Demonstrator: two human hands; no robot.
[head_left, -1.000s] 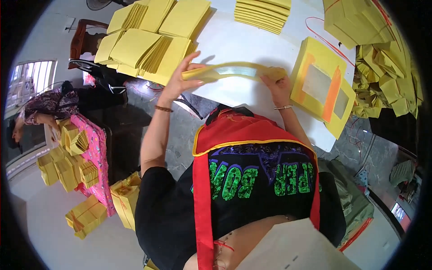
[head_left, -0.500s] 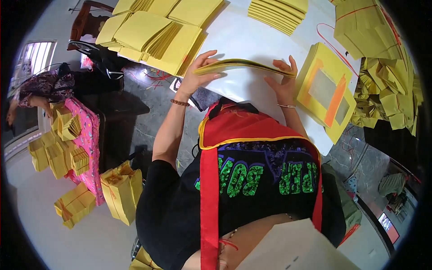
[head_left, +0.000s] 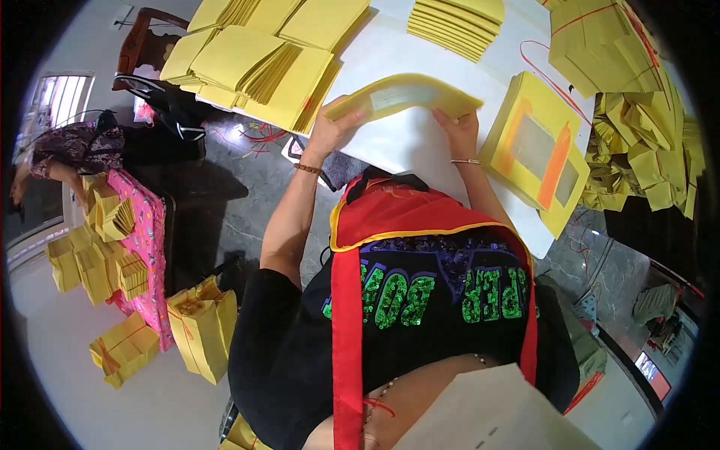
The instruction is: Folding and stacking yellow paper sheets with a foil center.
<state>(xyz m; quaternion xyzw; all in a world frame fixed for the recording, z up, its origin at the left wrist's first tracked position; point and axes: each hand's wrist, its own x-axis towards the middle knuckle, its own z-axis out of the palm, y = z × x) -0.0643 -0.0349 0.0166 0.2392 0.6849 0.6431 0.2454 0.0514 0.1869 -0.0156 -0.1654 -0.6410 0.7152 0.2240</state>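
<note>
Above the white table, I hold a bowed piece of yellow paper (head_left: 450,91) by its two ends; a pale rectangular panel shows on its face. It may be several layers. My left hand (head_left: 334,131) closes on the left end, thumb in front and fingers mostly hidden behind. At the other end my right hand (head_left: 459,131) grips the lower right edge. Just right of that hand lies a stack of yellow paper pieces (head_left: 513,105) with a pale panel and orange strips on top.
Piles of yellow folded paper (head_left: 307,71) cover the table's far left. Another fanned stack (head_left: 454,30) is at the far middle. Tied yellow bundles (head_left: 600,49) rise at right, with a red cord (head_left: 541,67) nearby. At far left, another person (head_left: 79,146) reaches toward yellow bundles on pink cloth (head_left: 146,217).
The paper was seen nearly edge-on; now it is tilted so its face and pale panel show. Both hands have turned with it, and the right hand has shifted slightly left.
</note>
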